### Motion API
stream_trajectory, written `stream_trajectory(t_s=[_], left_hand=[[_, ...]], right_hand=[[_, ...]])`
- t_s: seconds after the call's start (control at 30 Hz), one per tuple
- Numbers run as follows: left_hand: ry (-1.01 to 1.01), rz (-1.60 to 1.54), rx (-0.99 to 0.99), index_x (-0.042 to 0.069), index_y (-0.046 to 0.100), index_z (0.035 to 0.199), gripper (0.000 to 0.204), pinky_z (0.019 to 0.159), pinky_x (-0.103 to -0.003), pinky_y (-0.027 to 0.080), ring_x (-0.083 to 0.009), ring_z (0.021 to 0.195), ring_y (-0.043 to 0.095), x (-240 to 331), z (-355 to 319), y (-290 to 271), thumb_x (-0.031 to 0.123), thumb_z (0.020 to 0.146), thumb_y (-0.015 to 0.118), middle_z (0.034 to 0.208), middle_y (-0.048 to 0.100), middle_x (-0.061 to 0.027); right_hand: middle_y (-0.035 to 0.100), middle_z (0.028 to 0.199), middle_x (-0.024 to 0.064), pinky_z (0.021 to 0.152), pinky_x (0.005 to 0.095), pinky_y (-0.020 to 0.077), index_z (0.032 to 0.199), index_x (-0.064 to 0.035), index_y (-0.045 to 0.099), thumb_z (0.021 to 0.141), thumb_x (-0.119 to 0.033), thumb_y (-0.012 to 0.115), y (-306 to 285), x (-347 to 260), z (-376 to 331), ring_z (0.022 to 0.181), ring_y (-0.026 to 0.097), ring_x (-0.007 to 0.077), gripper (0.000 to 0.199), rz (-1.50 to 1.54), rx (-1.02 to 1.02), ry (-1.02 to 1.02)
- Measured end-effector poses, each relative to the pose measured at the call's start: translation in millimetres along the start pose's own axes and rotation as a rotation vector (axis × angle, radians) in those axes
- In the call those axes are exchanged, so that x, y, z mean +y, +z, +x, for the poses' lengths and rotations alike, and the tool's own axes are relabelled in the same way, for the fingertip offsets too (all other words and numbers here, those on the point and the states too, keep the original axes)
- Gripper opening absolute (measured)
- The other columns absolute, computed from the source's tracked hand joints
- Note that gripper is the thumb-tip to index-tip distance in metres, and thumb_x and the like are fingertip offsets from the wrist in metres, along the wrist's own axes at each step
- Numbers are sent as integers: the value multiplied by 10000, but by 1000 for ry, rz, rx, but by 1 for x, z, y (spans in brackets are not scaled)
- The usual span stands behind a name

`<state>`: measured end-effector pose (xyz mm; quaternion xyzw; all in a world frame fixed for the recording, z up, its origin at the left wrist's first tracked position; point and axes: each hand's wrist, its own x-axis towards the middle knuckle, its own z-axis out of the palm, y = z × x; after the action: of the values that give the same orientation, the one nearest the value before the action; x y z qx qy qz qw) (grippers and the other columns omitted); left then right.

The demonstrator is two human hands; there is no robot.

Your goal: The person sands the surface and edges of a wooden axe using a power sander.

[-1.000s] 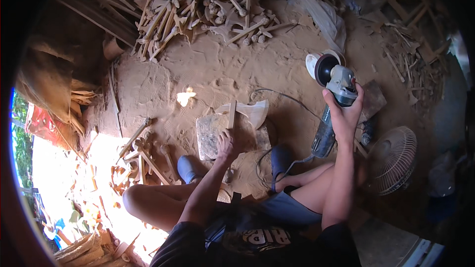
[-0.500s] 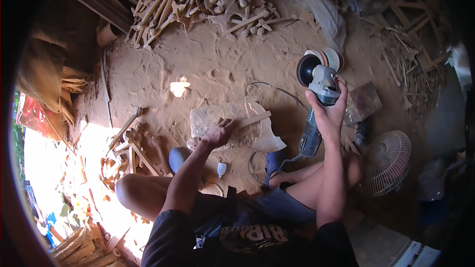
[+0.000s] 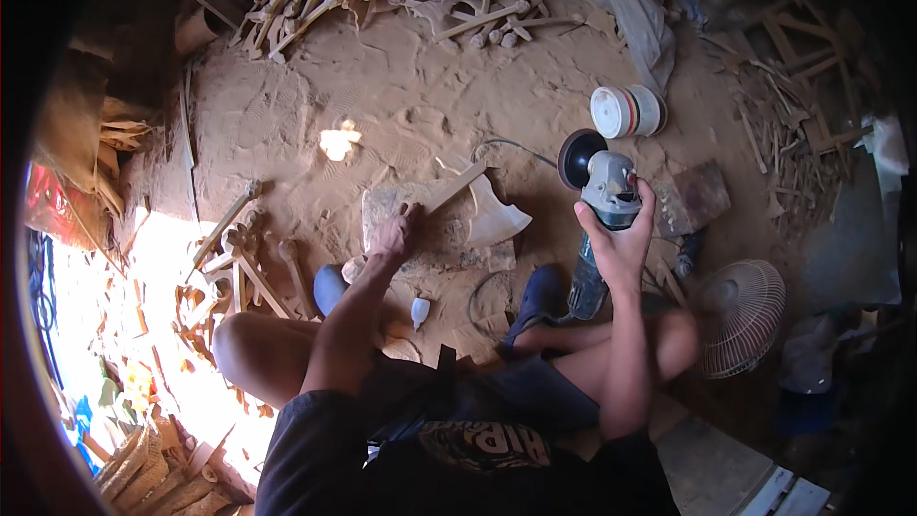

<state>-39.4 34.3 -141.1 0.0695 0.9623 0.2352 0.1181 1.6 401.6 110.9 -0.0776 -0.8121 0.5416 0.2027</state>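
Observation:
My left hand (image 3: 394, 235) is closed around the near end of a pale flat strip (image 3: 455, 188), bone or wood, which slants up over a worn block (image 3: 449, 253) on the sandy ground. A broad, pale, blade-shaped piece (image 3: 498, 220), apparently bone, lies at the block's right side. To the right, my right hand (image 3: 619, 241) grips an angle grinder (image 3: 608, 182) by its head end. The grinder's dark round disc (image 3: 579, 159) faces up and left, apart from the strip. Its body hangs down beside my leg; whether the disc spins cannot be told.
A white striped tub (image 3: 628, 112) stands beyond the grinder. A fan (image 3: 742, 317) sits at the right, near a brown block (image 3: 702, 193). Long bones (image 3: 310, 5) are heaped at the far side, more (image 3: 244, 253) at the left. A cable (image 3: 521, 145) runs over the sand.
The grinder has come nearer and a little left, and its disc no longer overlaps the tub. The strip in my left hand now tilts more steeply toward the far side.

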Motion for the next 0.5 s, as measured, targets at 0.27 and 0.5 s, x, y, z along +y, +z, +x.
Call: stream_trajectory(t_s=[0.27,0.5], left_hand=[[388,66,-93,151,662,1274,382,948,-554,532,-396,1183,634,27,0,-5,347,953,728,1213,654,-144],[185,137,328,99,710,1286,488,1124,-534,438,-411,1293,559,-9,78,-53,463,961,728,1345,650,-194]], right_hand=[[626,1251,145,941,369,557,1439,13,435,822,-171,933,-11,1,1,1065,662,205,814,5,28,39],[647,1214,142,943,373,556,1433,3,450,815,-172,936,-1,-12,5,1061,667,202,805,50,12,-4]])
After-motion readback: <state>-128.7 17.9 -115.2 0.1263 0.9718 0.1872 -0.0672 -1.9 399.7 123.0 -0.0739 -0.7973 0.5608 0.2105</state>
